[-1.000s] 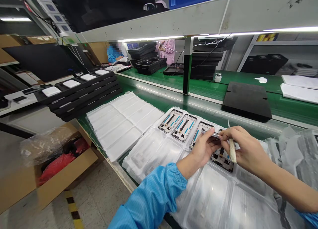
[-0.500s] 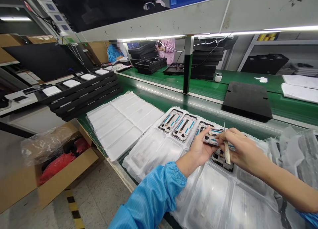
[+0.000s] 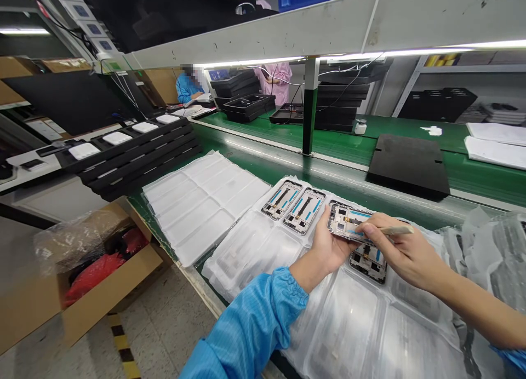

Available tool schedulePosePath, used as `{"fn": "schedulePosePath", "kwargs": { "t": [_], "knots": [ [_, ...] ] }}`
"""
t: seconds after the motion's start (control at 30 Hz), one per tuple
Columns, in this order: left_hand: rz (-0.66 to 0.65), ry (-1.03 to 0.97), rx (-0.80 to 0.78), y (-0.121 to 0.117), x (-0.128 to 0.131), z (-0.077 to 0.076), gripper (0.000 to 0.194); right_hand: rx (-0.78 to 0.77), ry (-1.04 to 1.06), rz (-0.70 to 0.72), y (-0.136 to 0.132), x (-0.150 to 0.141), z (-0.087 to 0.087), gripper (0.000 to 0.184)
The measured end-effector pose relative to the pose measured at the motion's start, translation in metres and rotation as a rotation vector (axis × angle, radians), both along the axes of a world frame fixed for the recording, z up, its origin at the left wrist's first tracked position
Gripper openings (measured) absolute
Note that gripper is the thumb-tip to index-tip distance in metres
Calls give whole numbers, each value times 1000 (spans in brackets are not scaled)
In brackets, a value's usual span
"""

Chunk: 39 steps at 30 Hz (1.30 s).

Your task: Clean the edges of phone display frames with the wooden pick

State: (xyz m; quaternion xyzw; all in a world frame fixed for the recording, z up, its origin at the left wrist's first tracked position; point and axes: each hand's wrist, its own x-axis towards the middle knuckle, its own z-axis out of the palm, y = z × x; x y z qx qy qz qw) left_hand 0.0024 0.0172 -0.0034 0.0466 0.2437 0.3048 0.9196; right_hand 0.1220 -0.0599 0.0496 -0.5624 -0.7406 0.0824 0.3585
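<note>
My left hand (image 3: 329, 250) grips a phone middle frame (image 3: 347, 223), tilted face up above a clear plastic tray (image 3: 263, 253). My right hand (image 3: 396, 247) pinches pale tweezers (image 3: 395, 230), lying nearly flat, their tip at the frame's right part. Two more frames (image 3: 293, 202) with blue strips lie in the tray's far pockets. Another frame (image 3: 367, 262) sits in a pocket under my hands.
A stack of empty white trays (image 3: 203, 201) lies left of the clear tray. Black trays with white pads (image 3: 131, 151) stand further left. A black foam block (image 3: 406, 165) rests on the green conveyor. A cardboard box (image 3: 78, 280) sits on the floor. Other people work far back.
The frame has turned from edge-on to face up in my left hand. The tweezers have swung from upright to nearly horizontal over it.
</note>
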Motion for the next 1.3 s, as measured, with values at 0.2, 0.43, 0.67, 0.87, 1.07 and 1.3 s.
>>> {"fn": "schedulePosePath", "kwargs": {
  "t": [0.2, 0.43, 0.67, 0.87, 1.07, 1.3],
  "knots": [
    [45, -35, -39, 0, 0, -2, 48, -138, 136, -45, 0, 0, 1, 25],
    [60, -88, -46, 0, 0, -6, 48, -24, -4, 85, -1, 0, -2, 18],
    [63, -118, -40, 0, 0, -6, 48, 31, -115, 144, 0, 3, -7, 14],
    [53, -100, -49, 0, -1, -5, 48, 38, -157, 142, 1, 5, -10, 15],
    [11, -68, -13, 1, -3, -4, 51, 117, -133, 67, 0, 2, -6, 15],
    [-10, -27, 26, 3, 0, -6, 51, 93, -301, -105, 6, 18, -14, 35]
  ]
}}
